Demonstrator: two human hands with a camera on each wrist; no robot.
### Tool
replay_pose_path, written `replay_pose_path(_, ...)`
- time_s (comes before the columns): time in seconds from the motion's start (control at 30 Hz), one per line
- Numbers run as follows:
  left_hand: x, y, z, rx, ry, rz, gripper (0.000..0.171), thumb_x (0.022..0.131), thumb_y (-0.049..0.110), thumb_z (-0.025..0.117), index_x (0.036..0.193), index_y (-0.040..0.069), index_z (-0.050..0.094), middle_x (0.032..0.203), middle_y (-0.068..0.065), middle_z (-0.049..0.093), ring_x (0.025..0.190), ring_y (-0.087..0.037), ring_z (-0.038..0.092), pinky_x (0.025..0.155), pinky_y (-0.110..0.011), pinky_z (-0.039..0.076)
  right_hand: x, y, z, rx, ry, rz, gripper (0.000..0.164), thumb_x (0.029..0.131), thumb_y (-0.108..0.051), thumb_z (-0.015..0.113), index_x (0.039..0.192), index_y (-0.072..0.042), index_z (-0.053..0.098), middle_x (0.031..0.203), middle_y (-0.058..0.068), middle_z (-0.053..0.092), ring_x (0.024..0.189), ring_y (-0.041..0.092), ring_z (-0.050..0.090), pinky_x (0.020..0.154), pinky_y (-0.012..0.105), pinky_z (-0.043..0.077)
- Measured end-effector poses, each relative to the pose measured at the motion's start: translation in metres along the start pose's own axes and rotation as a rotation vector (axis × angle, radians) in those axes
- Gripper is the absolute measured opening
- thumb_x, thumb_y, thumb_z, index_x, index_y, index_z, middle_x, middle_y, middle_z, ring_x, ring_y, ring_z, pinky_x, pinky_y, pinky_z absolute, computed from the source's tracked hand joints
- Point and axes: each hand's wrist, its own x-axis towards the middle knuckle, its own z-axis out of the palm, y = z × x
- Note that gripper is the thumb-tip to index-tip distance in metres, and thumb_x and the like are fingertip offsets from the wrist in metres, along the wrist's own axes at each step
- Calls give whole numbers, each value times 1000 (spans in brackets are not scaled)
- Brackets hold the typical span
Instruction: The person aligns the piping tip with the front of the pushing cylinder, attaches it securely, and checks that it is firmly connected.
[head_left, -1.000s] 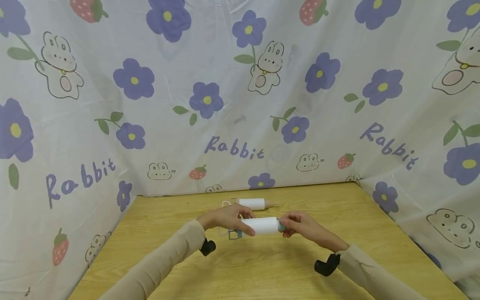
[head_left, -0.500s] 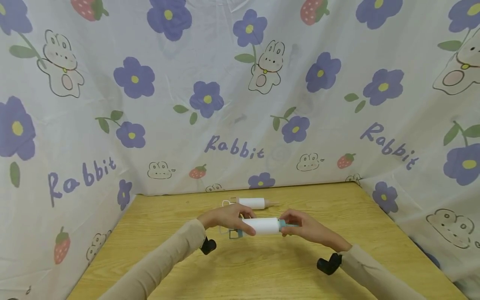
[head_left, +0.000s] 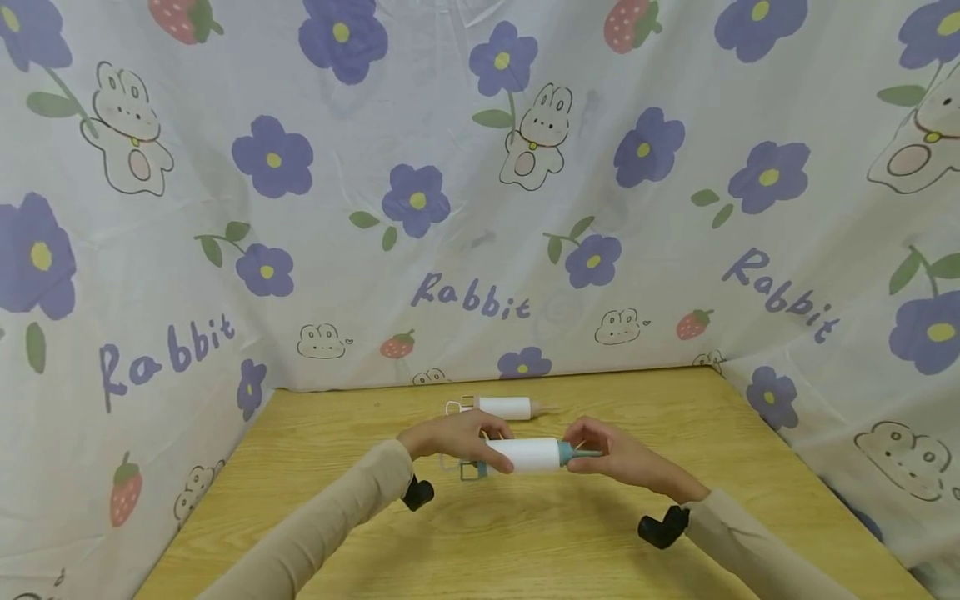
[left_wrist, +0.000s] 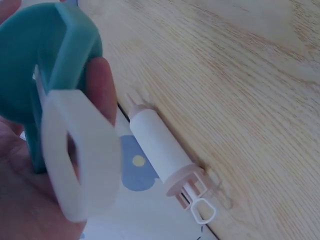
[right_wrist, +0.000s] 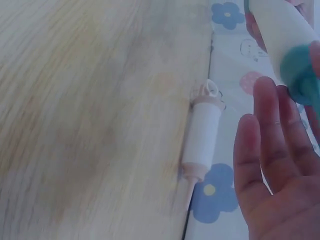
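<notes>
A syringe with a white barrel (head_left: 529, 454), teal ends and a teal nozzle (head_left: 585, 453) is held level above the table. My left hand (head_left: 453, 436) grips the barrel near its plunger end, thumb in front and fingers behind. Close to the left wrist camera are the teal flange (left_wrist: 75, 45) and the white loop handle (left_wrist: 95, 150). My right hand (head_left: 618, 454) has its thumb and fingertips around the teal nozzle end. In the right wrist view the teal cap (right_wrist: 300, 70) is partly cut off by the frame edge, and the lower fingers (right_wrist: 247, 155) stretch out beside it.
A second syringe (head_left: 504, 407), white with pale pink ends, lies on the wooden table (head_left: 480, 542) behind the held one, near the back edge. A white cloth (head_left: 480, 250) printed with flowers and rabbits hangs around the back and sides.
My right hand has shifted slightly right and turned at the nozzle end, so more of the teal nozzle shows. The left hand and barrel stay nearly in place.
</notes>
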Motion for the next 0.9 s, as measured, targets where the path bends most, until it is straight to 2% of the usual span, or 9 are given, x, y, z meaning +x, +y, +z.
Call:
replay_pose_path(0.07, 0, 0, 0, -6, -1, -6, 31, 84, 26, 80, 112, 17, 69, 99, -1, 67, 87, -14, 57, 72, -27, 50, 0, 1, 1, 2, -17, 12, 27, 102, -25, 58, 117, -2, 59, 110, 17, 65, 96, 21, 65, 86, 40, 56)
replay_pose_path(0.17, -1, 0, 2, -9, -7, -13, 32, 84, 28, 80, 112, 19, 69, 100, -1, 68, 88, -14, 59, 73, -28, 51, 2, 2, 1, 17, -48, 92, 41, 108, -34, 43, 107, -1, 66, 92, 15, 71, 85, 25, 68, 82, 43, 57)
replay_pose_path(0.27, -1, 1, 3, -6, -11, -22, 33, 84, 31, 80, 113, 20, 69, 100, 0, 68, 89, -14, 60, 74, -29, 52, 3, 1, 0, -3, -37, 119, 49, 109, -40, 34, 112, -2, 66, 99, 12, 70, 89, 26, 68, 83, 43, 56)
replay_pose_path(0.4, -2, 0, 2, -2, -2, -26, 32, 85, 30, 79, 113, 18, 70, 100, 0, 68, 90, -14, 60, 75, -29, 52, 3, 0, 0, -57, 3, -8, 33, 105, -27, 53, 128, -4, 55, 121, 15, 61, 105, 23, 63, 90, 40, 54)
replay_pose_path(0.5, -3, -2, 0, 0, 6, -23, 31, 85, 29, 79, 113, 18, 70, 100, -1, 69, 90, -14, 60, 75, -29, 51, 5, 2, 2, -56, -14, -64, 36, 98, -20, 65, 128, -4, 55, 121, 16, 60, 105, 22, 63, 92, 39, 55)
replay_pose_path(0.6, -4, -2, 0, 3, 8, -21, 31, 85, 31, 79, 112, 20, 70, 99, -1, 69, 88, -14, 60, 73, -29, 52, 7, 4, 4, -12, -28, -23, 29, 99, -23, 63, 120, -3, 59, 111, 13, 64, 97, 19, 67, 89, 44, 57)
replay_pose_path(0.73, -5, -2, 2, -3, 1, -32, 29, 85, 33, 79, 110, 21, 71, 98, 0, 69, 87, -14, 60, 72, -29, 52, 6, 5, 5, 44, -37, 61, 31, 103, -27, 57, 116, 1, 59, 107, 16, 67, 93, 20, 69, 89, 55, 54)
replay_pose_path(0.8, -5, -3, 3, -8, -1, -40, 28, 85, 33, 79, 109, 22, 71, 98, 0, 69, 88, -14, 60, 73, -29, 52, 6, 4, 6, 10, -33, 52, 33, 102, -28, 59, 120, 0, 58, 111, 16, 66, 96, 19, 67, 90, 52, 55)
replay_pose_path(0.9, -6, -5, 3, -31, 0, -46, 28, 85, 32, 79, 110, 21, 71, 100, 1, 69, 89, -15, 60, 75, -30, 52, 7, 3, 9, -77, -11, -15, 32, 99, -25, 63, 124, -6, 58, 117, 15, 63, 100, 18, 65, 89, 39, 56)
